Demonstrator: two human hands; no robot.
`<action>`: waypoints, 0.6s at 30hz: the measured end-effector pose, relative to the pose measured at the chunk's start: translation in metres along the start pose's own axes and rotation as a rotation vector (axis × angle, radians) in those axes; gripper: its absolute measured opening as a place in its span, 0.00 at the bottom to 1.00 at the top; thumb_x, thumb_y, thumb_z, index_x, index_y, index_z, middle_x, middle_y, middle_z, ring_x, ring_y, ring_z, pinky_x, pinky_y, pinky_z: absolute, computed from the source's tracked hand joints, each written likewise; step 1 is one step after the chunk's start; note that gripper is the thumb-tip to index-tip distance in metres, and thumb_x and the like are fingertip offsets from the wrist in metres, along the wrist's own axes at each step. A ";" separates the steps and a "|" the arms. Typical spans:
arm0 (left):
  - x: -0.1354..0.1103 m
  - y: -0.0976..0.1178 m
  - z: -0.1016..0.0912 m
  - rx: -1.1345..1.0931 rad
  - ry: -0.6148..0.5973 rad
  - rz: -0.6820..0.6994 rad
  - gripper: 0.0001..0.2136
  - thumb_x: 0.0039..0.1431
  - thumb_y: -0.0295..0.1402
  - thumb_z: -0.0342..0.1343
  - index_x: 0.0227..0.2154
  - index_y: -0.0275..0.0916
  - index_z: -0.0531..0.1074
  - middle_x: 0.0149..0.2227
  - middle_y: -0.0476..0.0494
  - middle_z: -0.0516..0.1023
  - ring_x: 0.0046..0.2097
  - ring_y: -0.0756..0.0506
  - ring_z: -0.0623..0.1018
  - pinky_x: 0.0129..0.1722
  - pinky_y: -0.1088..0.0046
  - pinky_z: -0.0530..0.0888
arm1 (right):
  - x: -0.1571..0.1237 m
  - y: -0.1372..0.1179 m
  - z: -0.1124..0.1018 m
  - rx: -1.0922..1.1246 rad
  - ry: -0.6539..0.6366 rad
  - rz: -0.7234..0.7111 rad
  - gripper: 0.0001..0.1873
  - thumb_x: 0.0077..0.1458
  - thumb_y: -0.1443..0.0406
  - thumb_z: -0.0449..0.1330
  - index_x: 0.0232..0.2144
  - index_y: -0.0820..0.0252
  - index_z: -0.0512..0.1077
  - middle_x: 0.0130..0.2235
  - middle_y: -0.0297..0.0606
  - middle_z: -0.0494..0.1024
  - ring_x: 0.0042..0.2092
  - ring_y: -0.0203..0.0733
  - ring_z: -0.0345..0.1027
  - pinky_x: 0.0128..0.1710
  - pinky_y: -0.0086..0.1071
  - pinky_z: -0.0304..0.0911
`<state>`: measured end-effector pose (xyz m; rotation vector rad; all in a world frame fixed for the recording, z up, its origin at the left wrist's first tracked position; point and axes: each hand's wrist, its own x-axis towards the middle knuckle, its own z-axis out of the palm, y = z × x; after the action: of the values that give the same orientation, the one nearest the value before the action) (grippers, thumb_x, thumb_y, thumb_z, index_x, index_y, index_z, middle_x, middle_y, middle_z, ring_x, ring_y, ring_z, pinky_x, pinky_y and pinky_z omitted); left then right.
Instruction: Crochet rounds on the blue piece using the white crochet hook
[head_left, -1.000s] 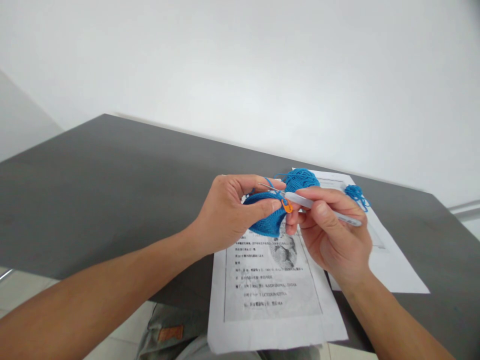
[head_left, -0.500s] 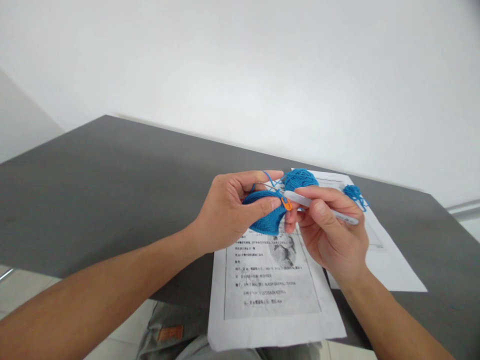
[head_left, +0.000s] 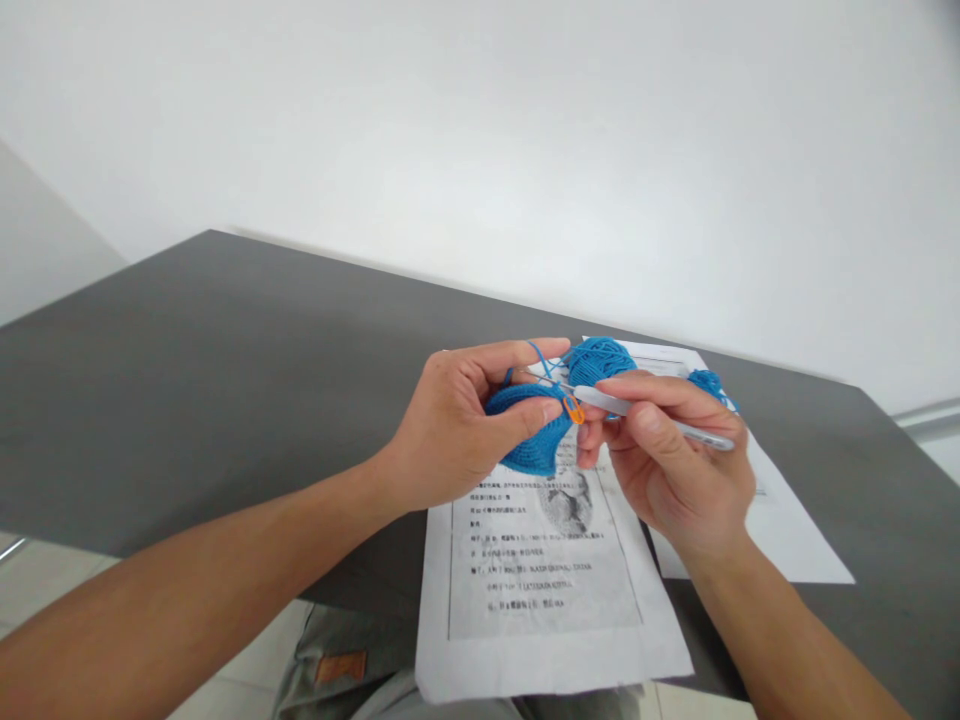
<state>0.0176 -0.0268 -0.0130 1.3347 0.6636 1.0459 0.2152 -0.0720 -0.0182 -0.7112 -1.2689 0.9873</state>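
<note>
Left hand point(head_left: 465, 425): fingers closed in a pinch, thumb flat on the front of a blue crocheted piece point(head_left: 531, 455), index finger extended above with a yarn strand point(head_left: 538, 353) across it. Risk noted: if the thumb eased, the piece could turn and its upper edge shift; if the index finger dropped, the strand would probably slacken.

Crochet hook point(head_left: 594, 400): its thin shaft runs between that index finger and the upper edge of the piece. Whether the tip sits inside a stitch cannot be told. A rough pull could split the yarn or drop a loop.

Orange stitch marker point(head_left: 574, 409): at the right corner of the piece, just beside the left thumb tip and below the shaft; such closeness could cause a snag.

Yarn ball point(head_left: 598, 360): behind the 2 hands; a tangle there could check the feed.

Right hand point(head_left: 686, 470): fingers closed pen-fashion around the pale hook handle.

Position of the piece: within the left fingers, left of the right fingers, raised over a printed sheet point(head_left: 517, 660). At far right, a small yarn bundle point(head_left: 706, 381) lies at the edge of a 2nd sheet point(head_left: 787, 545) on the tabletop point(head_left: 262, 370).
</note>
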 end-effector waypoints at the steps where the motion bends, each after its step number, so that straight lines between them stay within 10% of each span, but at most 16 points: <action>1: 0.000 0.000 0.000 0.023 0.009 0.003 0.24 0.56 0.31 0.73 0.56 0.36 0.83 0.36 0.46 0.87 0.34 0.50 0.79 0.36 0.77 0.78 | 0.000 -0.001 -0.001 -0.007 -0.002 0.000 0.08 0.61 0.61 0.73 0.43 0.54 0.87 0.34 0.37 0.86 0.29 0.40 0.81 0.25 0.32 0.81; 18: 0.000 0.000 0.001 0.275 0.034 0.067 0.20 0.59 0.31 0.68 0.55 0.39 0.85 0.40 0.42 0.87 0.35 0.47 0.80 0.31 0.75 0.74 | 0.000 -0.009 -0.021 -0.204 -0.087 -0.109 0.08 0.65 0.63 0.69 0.45 0.53 0.87 0.31 0.40 0.84 0.28 0.43 0.79 0.22 0.36 0.79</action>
<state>0.0185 -0.0273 -0.0132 1.5886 0.8155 1.0599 0.2374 -0.0748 -0.0140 -0.7532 -1.4835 0.8140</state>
